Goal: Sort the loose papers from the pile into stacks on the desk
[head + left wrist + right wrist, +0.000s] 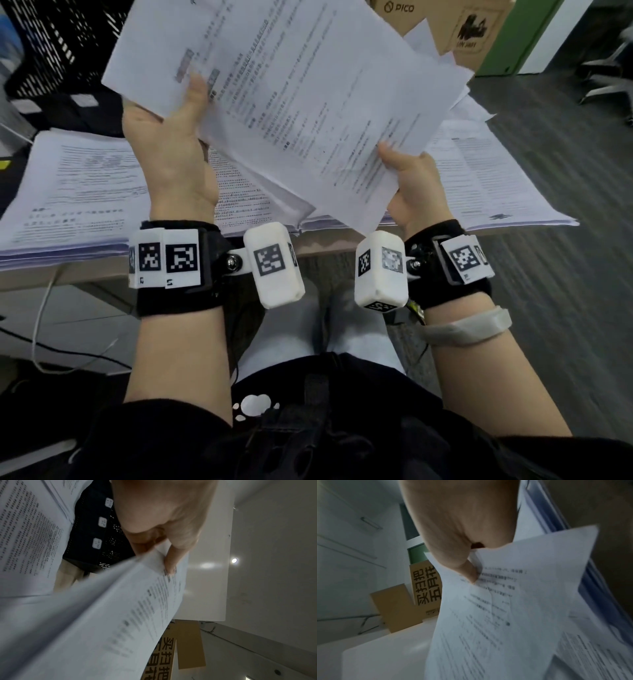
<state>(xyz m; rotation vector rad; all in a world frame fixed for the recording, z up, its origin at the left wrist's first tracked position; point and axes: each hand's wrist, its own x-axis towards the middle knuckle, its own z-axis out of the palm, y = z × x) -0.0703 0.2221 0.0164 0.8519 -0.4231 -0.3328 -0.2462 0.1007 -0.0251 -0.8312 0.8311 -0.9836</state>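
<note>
Lap: a person is sitting at the near edge, dark clothing filling the bottom of the head view.
Wrists: both are wearing black bands carrying white marker blocks; a pale wristband (469, 327) is sitting on the right forearm.
Left hand (174, 144): it is gripping a sheaf of printed sheets (205, 44) — thumb pressing on the printed face, fingers behind, raised above the desk.
Right hand (411, 185): it is pinching the near right corner of a second printed sheet (325, 113), thumb on top; this sheet is overlapping the left hand's sheaf.
Desk (51, 274): it is carrying stacks of paper under the raised hands — a left stack (78, 192) and a right stack (496, 185), with more pages between them.
Far left: a black mesh basket (51, 48) is standing beyond the stacks.
Far right: a cardboard box (459, 27) is standing behind the papers.
</note>
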